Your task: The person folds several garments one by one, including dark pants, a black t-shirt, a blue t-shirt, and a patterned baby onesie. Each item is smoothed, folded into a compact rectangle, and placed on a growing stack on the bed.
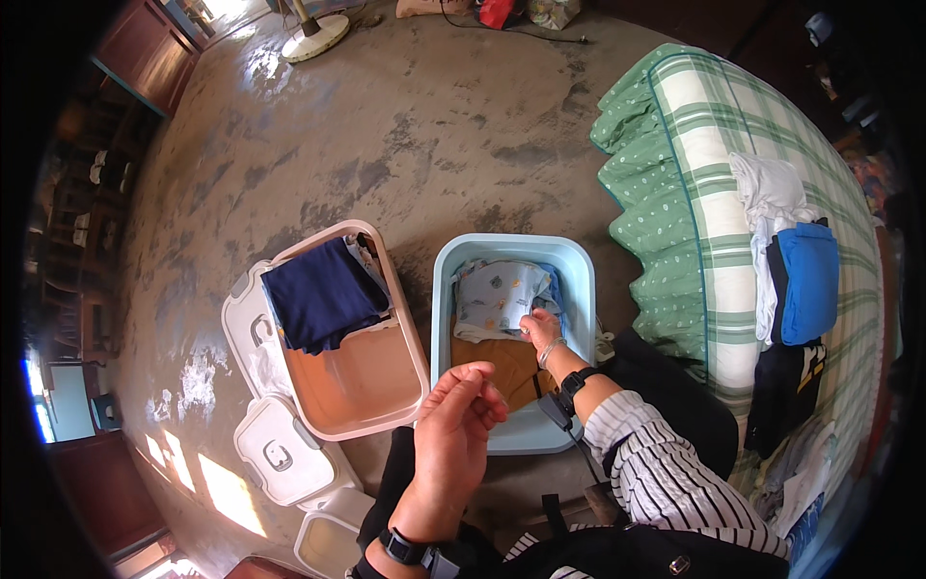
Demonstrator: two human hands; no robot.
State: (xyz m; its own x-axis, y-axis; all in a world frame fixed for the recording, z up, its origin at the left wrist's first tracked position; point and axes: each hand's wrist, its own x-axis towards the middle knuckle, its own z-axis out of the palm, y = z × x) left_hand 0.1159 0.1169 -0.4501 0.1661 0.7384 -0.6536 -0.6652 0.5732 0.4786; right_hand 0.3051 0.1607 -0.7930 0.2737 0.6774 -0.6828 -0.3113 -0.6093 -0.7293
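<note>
A light blue plastic bin [514, 241] stands before me on the floor. In it lie a pale garment with small printed figures [499, 289] and, nearer to me, a brown cloth [499, 369]. My right hand [544, 331] reaches into the bin, its fingers pinched at the right edge of the printed garment. My left hand [461, 412] hovers over the bin's near left side, thumb and fingers curled together with nothing visible in them. To the left, a pink plastic bin [362, 387] holds a folded navy cloth [325, 293] over other clothes in its far part.
White lids with handles [286, 449] lie left of the pink bin. On the right stands a bed with a green checked cover [731, 289], bearing a blue folded garment [810, 282] and several other clothes. A fan's round base [316, 37] and a cable [506, 35] are farther off.
</note>
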